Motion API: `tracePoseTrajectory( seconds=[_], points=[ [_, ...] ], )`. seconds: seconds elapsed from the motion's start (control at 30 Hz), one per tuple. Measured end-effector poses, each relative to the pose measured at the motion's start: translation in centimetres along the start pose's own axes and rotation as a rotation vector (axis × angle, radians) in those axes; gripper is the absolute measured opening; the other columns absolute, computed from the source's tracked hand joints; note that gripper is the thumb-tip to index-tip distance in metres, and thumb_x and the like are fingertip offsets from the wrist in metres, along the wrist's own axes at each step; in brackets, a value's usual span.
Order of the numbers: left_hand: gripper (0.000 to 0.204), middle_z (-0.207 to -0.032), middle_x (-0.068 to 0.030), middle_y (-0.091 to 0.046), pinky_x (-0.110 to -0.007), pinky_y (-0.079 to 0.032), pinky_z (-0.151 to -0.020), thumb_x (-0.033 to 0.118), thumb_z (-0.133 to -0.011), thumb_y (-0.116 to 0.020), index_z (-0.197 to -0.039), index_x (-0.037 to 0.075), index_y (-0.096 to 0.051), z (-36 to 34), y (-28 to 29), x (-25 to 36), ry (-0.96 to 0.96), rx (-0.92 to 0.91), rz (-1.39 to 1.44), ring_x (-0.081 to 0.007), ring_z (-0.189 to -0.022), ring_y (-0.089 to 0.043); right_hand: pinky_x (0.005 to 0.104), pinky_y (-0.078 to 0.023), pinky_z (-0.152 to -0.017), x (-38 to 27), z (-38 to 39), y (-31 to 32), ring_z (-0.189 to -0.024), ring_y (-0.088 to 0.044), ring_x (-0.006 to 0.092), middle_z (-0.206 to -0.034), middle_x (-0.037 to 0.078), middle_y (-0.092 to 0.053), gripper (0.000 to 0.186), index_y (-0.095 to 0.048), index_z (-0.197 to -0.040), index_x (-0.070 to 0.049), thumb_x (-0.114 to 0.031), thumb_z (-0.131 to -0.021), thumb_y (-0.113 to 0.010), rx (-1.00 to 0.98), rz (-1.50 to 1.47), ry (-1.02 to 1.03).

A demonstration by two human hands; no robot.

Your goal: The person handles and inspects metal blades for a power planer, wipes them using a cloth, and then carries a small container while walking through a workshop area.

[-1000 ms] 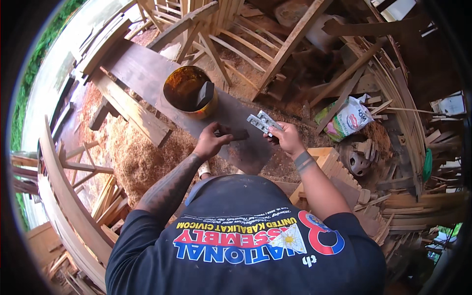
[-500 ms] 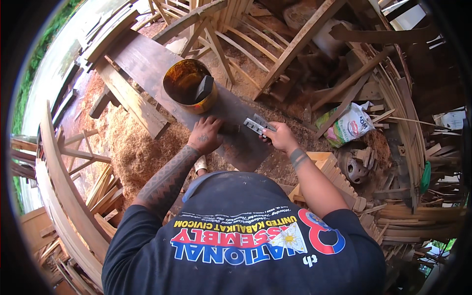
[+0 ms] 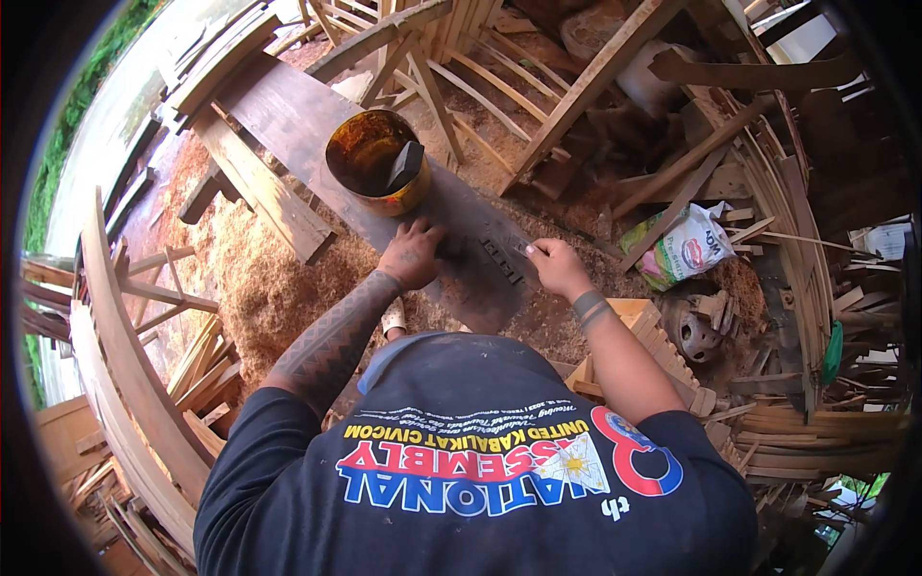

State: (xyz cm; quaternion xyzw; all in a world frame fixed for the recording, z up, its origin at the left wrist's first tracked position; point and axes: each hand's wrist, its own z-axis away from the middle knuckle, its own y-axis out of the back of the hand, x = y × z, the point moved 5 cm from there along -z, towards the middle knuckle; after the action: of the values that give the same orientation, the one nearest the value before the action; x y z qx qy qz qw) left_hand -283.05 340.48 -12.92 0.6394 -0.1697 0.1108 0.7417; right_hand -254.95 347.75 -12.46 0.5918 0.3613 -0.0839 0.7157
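Workshop surroundings: at left, a heap of wood shavings (image 3: 274, 298) beside a thick pale plank (image 3: 259, 182); at far left, curved boards (image 3: 125, 341) and, beyond, green foliage (image 3: 96, 86); at top, a slanting wooden beam (image 3: 597, 94) near narrow slats (image 3: 514, 82); at right, a printed white-and-green sack (image 3: 701, 248) crossed by a leaning board (image 3: 677, 206), just above a rounded hollow object (image 3: 693, 336) with wood offcuts (image 3: 713, 307); at far right, green plastic (image 3: 833, 353)

Palm of left hand (image 3: 411, 257) hidden, shirt (image 3: 461, 533) cut off
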Motion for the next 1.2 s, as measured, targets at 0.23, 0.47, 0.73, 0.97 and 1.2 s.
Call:
tracePoseTrajectory(
  seconds=[0.23, 0.47, 0.73, 0.97, 1.2],
  points=[
    [0.05, -0.126, -0.0166, -0.057, -0.047, -0.042, -0.105, 0.021, -0.076, -0.073, -0.124, 0.011, -0.062, 0.4, 0.3, 0.5, 0.013, -0.093, 0.081, -0.043, -0.119, -0.052, 0.0337, -0.052, -0.073, 1.0, 0.1, -2.7, -0.078, -0.067, 0.019, -0.085, 0.012, -0.071, 0.024, -0.072, -0.109, 0.0, -0.017, -0.092, -0.067, -0.363, -0.497, -0.276],
    [0.051, -0.131, -0.0167, -0.054, -0.051, -0.042, -0.106, 0.026, -0.072, -0.074, -0.12, 0.015, -0.062, 0.5, -1.1, -0.2, -0.301, 0.032, 0.055, -0.041, -0.123, -0.049, 0.0259, -0.049, -0.055, -0.5, 0.2, -4.4, -0.07, -0.062, 0.0085, -0.086, 0.001, -0.068, 0.026, -0.064, -0.113, -0.004, -0.004, -0.088, -0.071, -0.45, -0.786, -0.364],
    [0.087, -0.136, -0.0222, -0.045, -0.053, -0.038, -0.104, 0.058, -0.063, -0.083, -0.127, 0.009, -0.051, 2.5, 0.0, 4.9, 0.063, 0.166, -0.084, -0.0417, -0.126, -0.045, 0.0257, -0.05, -0.053, -1.4, 1.1, -5.0, -0.069, -0.064, 0.0094, -0.086, 0.0, -0.069, 0.02, -0.061, -0.105, -0.008, -0.006, -0.089, -0.073, -0.391, -0.836, -0.398],
    [0.081, -0.126, -0.0185, -0.048, -0.049, -0.041, -0.104, 0.041, -0.063, -0.087, -0.126, 0.006, -0.048, 1.5, 0.1, 2.8, 0.096, 0.071, 0.159, -0.0381, -0.122, -0.047, 0.0253, -0.05, -0.054, -2.5, 0.5, -3.9, -0.064, -0.062, 0.0078, -0.077, 0.0, -0.068, 0.009, -0.066, -0.094, -0.008, -0.016, -0.096, -0.069, -0.379, -0.883, -0.406],
    [0.064, -0.124, -0.0049, -0.049, -0.032, -0.045, -0.099, 0.012, -0.071, -0.08, -0.124, 0.012, -0.044, 2.1, 3.6, 3.1, 0.016, 0.037, 1.677, -0.0162, -0.118, -0.048, 0.0249, -0.049, -0.06, -9.3, 0.9, 1.7, -0.07, -0.062, 0.0094, -0.083, 0.001, -0.066, 0.029, -0.059, -0.122, -0.007, -0.007, -0.095, -0.067, -0.307, -1.265, -0.412]
  ],
)
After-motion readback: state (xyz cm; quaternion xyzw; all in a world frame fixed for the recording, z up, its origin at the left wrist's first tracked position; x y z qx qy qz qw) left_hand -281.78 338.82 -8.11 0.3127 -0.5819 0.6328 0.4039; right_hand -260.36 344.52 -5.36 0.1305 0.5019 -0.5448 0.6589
